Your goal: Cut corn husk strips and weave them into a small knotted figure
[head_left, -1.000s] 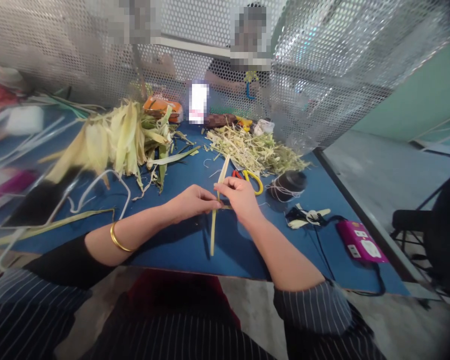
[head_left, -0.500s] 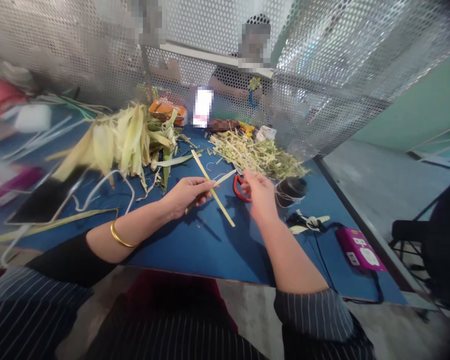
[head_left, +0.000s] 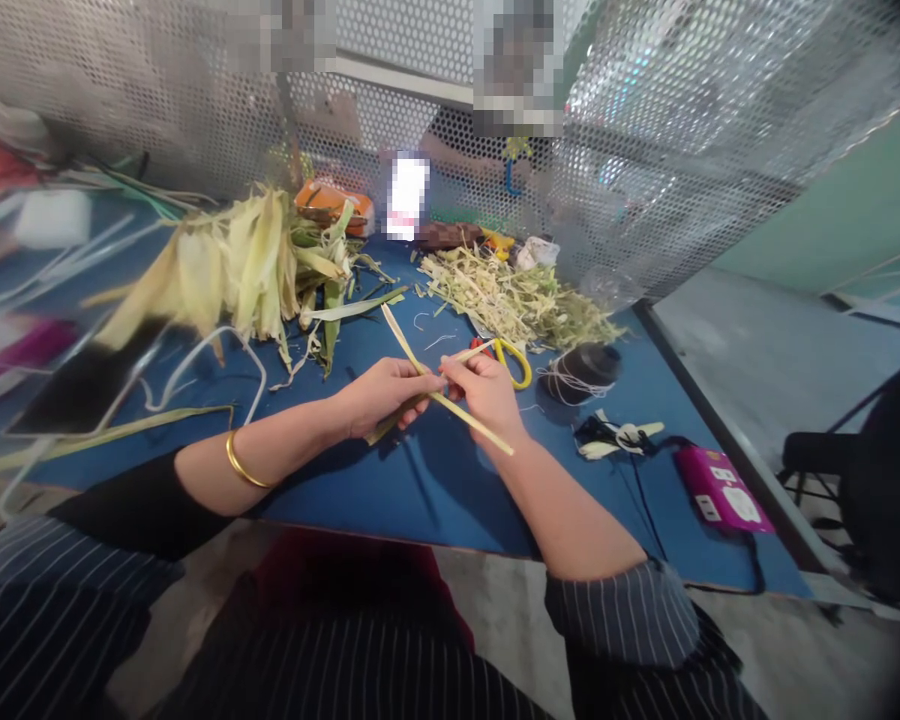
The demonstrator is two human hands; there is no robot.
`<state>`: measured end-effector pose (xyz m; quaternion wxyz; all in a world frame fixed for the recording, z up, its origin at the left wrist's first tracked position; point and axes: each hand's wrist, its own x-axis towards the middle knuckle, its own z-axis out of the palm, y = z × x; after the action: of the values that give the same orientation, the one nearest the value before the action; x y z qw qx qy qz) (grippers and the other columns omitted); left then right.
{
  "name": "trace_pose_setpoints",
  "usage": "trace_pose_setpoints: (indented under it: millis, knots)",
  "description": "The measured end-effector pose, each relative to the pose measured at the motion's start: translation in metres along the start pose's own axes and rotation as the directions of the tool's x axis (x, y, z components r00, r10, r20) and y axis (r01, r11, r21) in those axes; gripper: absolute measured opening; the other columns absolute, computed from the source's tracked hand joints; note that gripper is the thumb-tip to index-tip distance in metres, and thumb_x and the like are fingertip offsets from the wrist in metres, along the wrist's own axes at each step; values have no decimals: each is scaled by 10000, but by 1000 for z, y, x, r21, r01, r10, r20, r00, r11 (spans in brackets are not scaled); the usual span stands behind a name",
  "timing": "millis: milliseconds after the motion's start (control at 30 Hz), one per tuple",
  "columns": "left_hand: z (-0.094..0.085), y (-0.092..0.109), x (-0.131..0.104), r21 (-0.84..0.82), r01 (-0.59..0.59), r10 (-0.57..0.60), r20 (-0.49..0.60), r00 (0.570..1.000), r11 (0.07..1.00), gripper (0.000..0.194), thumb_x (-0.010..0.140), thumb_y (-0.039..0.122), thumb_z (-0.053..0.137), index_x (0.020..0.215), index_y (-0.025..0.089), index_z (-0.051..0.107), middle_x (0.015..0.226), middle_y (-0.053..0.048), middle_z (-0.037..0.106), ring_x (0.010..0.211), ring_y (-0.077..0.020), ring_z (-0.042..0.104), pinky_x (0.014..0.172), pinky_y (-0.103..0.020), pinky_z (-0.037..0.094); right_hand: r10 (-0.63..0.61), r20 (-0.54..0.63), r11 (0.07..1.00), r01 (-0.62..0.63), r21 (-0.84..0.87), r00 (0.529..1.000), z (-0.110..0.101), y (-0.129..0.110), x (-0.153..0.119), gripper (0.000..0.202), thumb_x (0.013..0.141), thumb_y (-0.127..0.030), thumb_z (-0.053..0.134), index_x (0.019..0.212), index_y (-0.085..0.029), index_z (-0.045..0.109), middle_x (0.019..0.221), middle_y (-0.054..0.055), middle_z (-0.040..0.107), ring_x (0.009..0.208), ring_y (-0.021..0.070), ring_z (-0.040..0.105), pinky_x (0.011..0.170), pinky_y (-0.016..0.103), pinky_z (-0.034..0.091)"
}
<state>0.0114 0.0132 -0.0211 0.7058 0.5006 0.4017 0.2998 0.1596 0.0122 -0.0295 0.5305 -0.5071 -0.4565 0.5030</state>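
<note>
Near the middle of the blue table, my left hand (head_left: 396, 395) pinches pale husk strips (head_left: 469, 420) that cross between my hands. My right hand (head_left: 481, 388) is closed on the husk strips too, its fingertips touching those of my left hand. One long strip slants from upper left to lower right, passing over my right hand. Scissors with red and yellow handles (head_left: 516, 364) lie just behind my right hand, partly hidden by it. A spool of thread (head_left: 586, 372) stands to the right.
Corn husks (head_left: 259, 265) are heaped at the back left, shredded husk (head_left: 502, 300) at the back centre. A purple box (head_left: 722, 490) with a black cable lies right. A lit phone (head_left: 407, 197) stands before a perforated metal screen (head_left: 390, 110), with a person behind it.
My right hand has let go of the scissors, which now lie on the table, and has moved left to grip the strips beside my left hand.
</note>
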Motion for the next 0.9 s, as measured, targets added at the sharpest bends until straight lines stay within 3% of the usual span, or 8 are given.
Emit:
trace_pose_setpoints:
  millis: [133,267,367,467,600,667,900]
  knots:
    - [2,-1,-1,7,-13,13,12,1000,1000,191,786,324,652,708,151,672,494,17,493,361,-48,403,383,-212,272,-21,-15,1000,20,-1,1000,0,2,2,244,630,-361,724,595,-163,587,470,-49,504,436,72,413,447,234,332]
    - [1,0,1,-126,-74,58,-128,990,989,221,794,331,656,677,146,625,535,4,543,392,-63,468,421,-218,368,-28,16,992,30,-126,999,-12,-3,9,234,729,-398,631,755,-167,610,573,-30,571,468,89,494,460,234,383]
    - [-4,3,3,-202,-122,76,-222,972,972,253,819,358,635,709,131,619,578,-6,572,430,-73,514,477,-234,438,4,173,972,37,-234,985,-22,-11,10,253,688,-299,674,900,-179,607,645,-36,608,544,109,569,527,243,444]
    - [-10,4,5,-232,-105,47,-243,969,967,310,828,409,617,721,118,620,614,-23,595,452,-82,535,501,-255,466,-72,325,972,140,-191,943,-20,-17,4,349,658,-254,723,988,-197,623,715,-31,633,649,120,607,644,269,488]
    - [-10,2,5,-224,-62,32,-138,990,973,205,795,314,670,730,125,628,586,8,552,438,-65,492,473,-234,436,-167,220,972,198,-126,961,-9,-12,-2,137,766,-322,649,798,-190,646,628,-22,627,558,109,592,587,263,465]
    - [-8,1,4,-200,-72,52,-100,994,977,157,790,263,673,718,131,629,556,25,513,428,-55,464,454,-218,406,-155,144,981,170,-96,977,-6,-7,-2,158,782,-329,627,720,-185,636,576,-25,606,504,105,578,540,254,446]
    - [-5,3,5,-187,-54,29,-133,991,981,180,808,218,647,651,144,599,493,44,453,383,-39,390,413,-215,319,-183,27,983,183,-20,983,-6,1,-1,159,778,-331,629,703,-193,655,544,-34,586,465,95,551,498,246,429]
